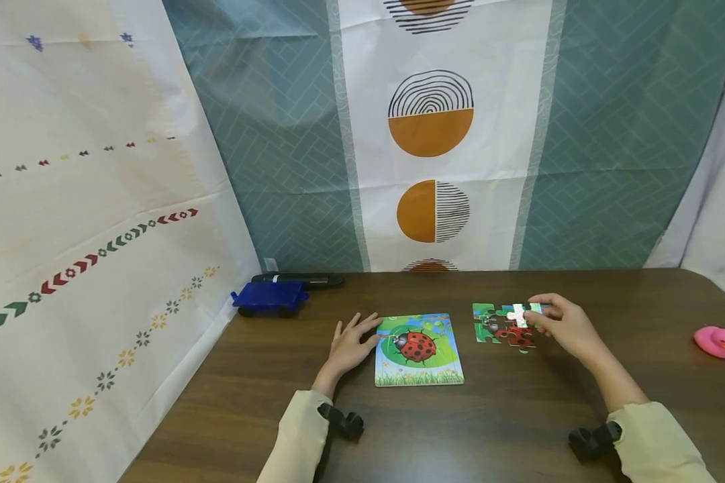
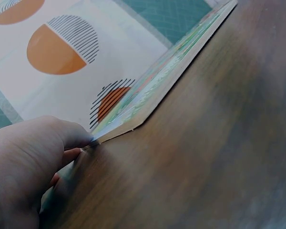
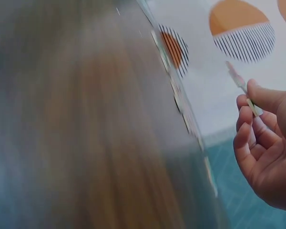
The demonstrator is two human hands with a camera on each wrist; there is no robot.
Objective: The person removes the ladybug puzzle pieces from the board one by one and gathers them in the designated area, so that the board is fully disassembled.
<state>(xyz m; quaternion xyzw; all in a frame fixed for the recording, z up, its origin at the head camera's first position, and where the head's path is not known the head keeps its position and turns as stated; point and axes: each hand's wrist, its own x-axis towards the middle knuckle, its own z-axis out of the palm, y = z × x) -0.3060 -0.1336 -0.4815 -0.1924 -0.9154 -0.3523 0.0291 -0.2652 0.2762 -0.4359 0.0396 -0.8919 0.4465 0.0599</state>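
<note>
My left hand (image 1: 347,347) rests on the table at the left side of a square ladybug picture board (image 1: 417,350), its fingers loosely spread. In the left wrist view the thumb (image 2: 76,135) reaches the corner of the board (image 2: 148,100). Farther right, my right hand (image 1: 570,330) pinches a jigsaw piece (image 1: 517,315), shiny white with glare, between thumb and fingertips. The right wrist view shows this piece (image 3: 236,76) edge-on, above the table, with another pale edge between the fingers. Below it lies a partly joined ladybug puzzle (image 1: 489,329) with red, green and black pieces.
At the back left stands a blue toy cart (image 1: 270,297), in front of a black marker-like object (image 1: 320,280). A pink rubber duck (image 1: 717,342) sits near the right edge of the brown table (image 1: 459,436). Patterned curtains (image 1: 447,201) hang behind.
</note>
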